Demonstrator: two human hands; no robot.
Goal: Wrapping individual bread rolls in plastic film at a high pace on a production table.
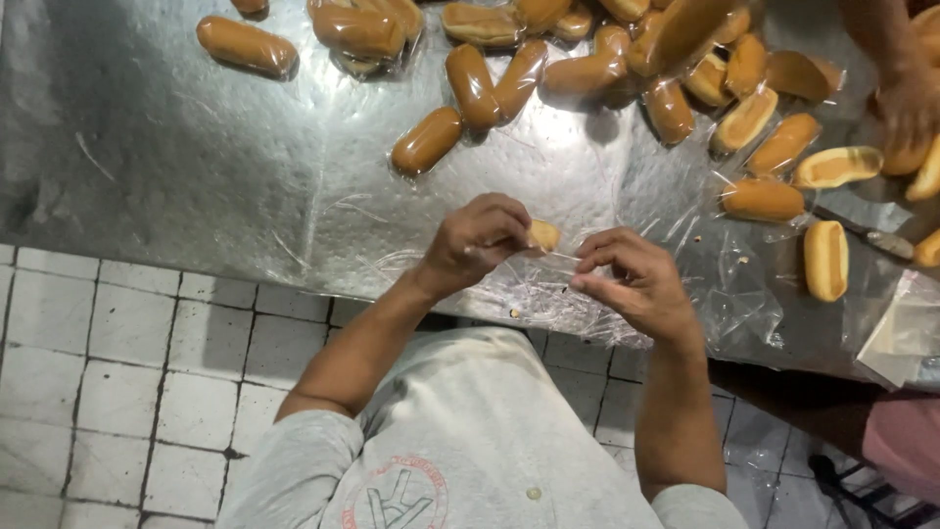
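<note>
My left hand (477, 241) is closed around a small piece of bread (543, 235) at the near edge of a steel table (176, 176). My right hand (632, 277) sits just beside it, fingers pinched on thin clear plastic film (587, 304) that is bunched under both hands. The bread piece peeks out between thumb and fingers. Both hands are close together, almost touching.
Many elongated bread rolls in clear wrappers (470, 83) lie across the far side of the table. Unwrapped rolls (825, 258) lie at the right. Another person's hand (906, 98) reaches in at the top right. A white tiled floor (117, 372) lies below.
</note>
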